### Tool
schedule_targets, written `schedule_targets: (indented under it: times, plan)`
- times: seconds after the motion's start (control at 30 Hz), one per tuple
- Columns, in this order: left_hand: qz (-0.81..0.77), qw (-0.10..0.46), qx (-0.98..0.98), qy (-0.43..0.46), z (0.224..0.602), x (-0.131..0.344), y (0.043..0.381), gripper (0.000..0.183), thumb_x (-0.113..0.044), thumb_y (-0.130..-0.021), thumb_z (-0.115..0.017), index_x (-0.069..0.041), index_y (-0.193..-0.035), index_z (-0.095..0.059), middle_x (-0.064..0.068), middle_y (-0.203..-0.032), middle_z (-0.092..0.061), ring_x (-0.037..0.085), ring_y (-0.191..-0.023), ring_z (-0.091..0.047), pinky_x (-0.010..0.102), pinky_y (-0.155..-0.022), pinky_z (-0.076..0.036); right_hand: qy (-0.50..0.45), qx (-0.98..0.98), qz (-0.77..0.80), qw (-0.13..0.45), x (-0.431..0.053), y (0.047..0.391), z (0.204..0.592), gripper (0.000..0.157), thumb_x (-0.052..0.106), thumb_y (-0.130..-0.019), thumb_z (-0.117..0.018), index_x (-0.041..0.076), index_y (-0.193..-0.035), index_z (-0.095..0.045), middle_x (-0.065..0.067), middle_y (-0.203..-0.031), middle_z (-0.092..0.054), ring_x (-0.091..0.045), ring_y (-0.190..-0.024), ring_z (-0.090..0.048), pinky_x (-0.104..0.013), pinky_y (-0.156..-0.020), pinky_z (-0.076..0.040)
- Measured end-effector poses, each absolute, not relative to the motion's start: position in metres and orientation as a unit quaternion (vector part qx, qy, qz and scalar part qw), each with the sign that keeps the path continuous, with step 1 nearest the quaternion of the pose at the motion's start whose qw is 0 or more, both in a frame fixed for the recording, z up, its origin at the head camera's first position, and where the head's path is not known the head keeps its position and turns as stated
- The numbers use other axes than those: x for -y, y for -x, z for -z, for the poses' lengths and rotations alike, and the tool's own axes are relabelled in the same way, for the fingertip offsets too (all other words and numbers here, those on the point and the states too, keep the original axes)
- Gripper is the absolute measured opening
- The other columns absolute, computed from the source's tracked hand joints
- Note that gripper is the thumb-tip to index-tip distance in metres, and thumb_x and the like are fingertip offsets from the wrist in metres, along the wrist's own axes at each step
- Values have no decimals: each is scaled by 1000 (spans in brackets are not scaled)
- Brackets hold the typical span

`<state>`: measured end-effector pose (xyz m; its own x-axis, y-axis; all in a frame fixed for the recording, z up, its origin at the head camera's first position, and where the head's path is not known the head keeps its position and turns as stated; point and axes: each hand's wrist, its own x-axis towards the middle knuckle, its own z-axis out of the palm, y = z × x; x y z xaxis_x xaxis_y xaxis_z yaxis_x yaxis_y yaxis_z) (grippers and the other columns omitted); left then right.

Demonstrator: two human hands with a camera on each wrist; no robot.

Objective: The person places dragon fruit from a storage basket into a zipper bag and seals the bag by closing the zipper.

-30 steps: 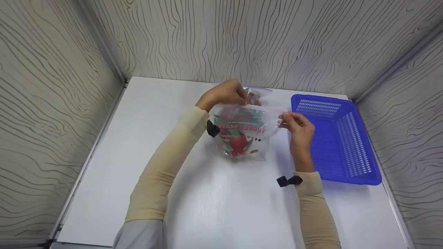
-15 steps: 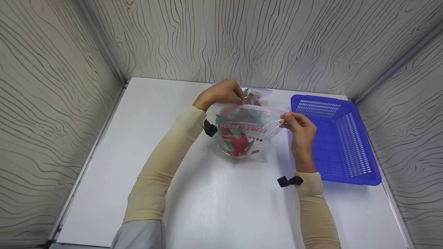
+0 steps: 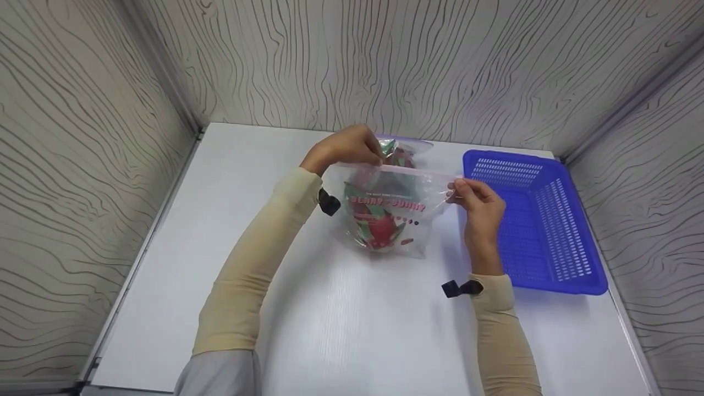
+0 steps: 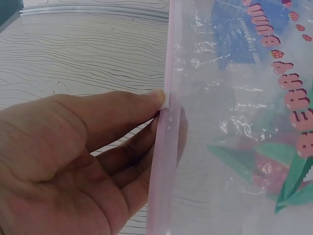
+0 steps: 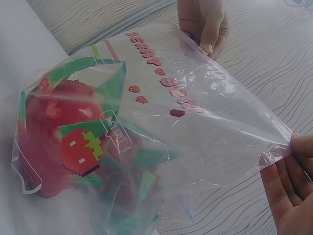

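A clear zip bag [image 3: 415, 225] printed with pink "Berry Bunny" lettering is held upright above the white table, its pink zip edge on top. Red dragon fruits [image 5: 78, 105] with green scales fill its lower part. My left hand [image 3: 346, 147] pinches the small white slider [image 4: 165, 102] on the zip between thumb and fingers, left of the middle of the edge. At the bag's right top corner, my right hand [image 3: 484, 212] pinches the plastic and keeps the edge stretched. In the right wrist view both hands show along the zip.
Behind the held bag lies another clear bag [image 3: 404, 151] with a purple zip edge and dragon fruit in it. A blue perforated basket [image 3: 586, 283] stands on the right of the white table [image 3: 341, 330]. Patterned panels [image 3: 363, 66] enclose the back and sides.
My left hand has slid leftward along the zip edge with the slider. The right hand stays at the corner, shifted slightly right, and more of the bag behind shows.
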<state>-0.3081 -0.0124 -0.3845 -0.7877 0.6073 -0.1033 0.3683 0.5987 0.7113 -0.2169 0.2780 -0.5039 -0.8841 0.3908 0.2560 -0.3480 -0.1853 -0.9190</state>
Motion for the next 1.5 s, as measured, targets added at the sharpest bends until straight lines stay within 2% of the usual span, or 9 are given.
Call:
schedule_targets:
  times: [0.17, 0.7, 0.93, 1.13, 1.3, 1.5]
  plan:
    - [-356, 169, -877, -275, 383, 17, 307, 18, -10, -96, -74, 0, -110, -82, 14, -114, -79, 17, -90, -64, 35, -90, -59, 18, 595, -766, 243, -279, 217, 504, 15, 1, -97, -75, -13, -103, -75, -9, -86, -80, -19, -69, -75, -29, -65, -64]
    - [-348, 170, -881, -271, 382, 30, 308, 19, -11, -97, -74, -2, -111, -83, 13, -116, -79, 17, -90, -64, 36, -92, -60, 21, 597, -765, 239, -281, 215, 505, 20, 5, -96, -78, -13, -104, -75, -9, -87, -81, -19, -70, -75, -29, -67, -65]
    - [-341, 155, -884, -280, 385, 38, 308, 19, -12, -98, -72, -1, -110, -83, 15, -115, -80, 23, -96, -74, 41, -93, -62, 26, 577, -779, 245, -282, 216, 505, 10, -3, -96, -74, -12, -99, -76, -9, -83, -80, -18, -67, -73, -30, -63, -64]
    - [-352, 155, -881, -275, 386, 47, 309, 18, -13, -99, -72, -1, -109, -83, 16, -113, -80, 26, -97, -75, 43, -95, -62, 32, 594, -765, 248, -284, 215, 506, 15, 1, -97, -76, -13, -102, -75, -8, -85, -80, -18, -69, -73, -30, -65, -64]
    - [-356, 155, -881, -269, 386, 53, 309, 18, -12, -99, -73, -1, -108, -83, 16, -113, -80, 23, -93, -72, 41, -94, -61, 31, 605, -755, 250, -285, 214, 507, 19, 4, -97, -77, -13, -104, -75, -7, -86, -80, -18, -71, -74, -29, -66, -65]
    - [-363, 165, -879, -262, 387, 60, 311, 19, -12, -100, -72, -1, -111, -82, 16, -114, -80, 24, -96, -75, 42, -96, -62, 28, 603, -758, 249, -286, 213, 505, 18, 3, -97, -77, -13, -104, -75, -7, -86, -80, -17, -71, -74, -29, -66, -65]
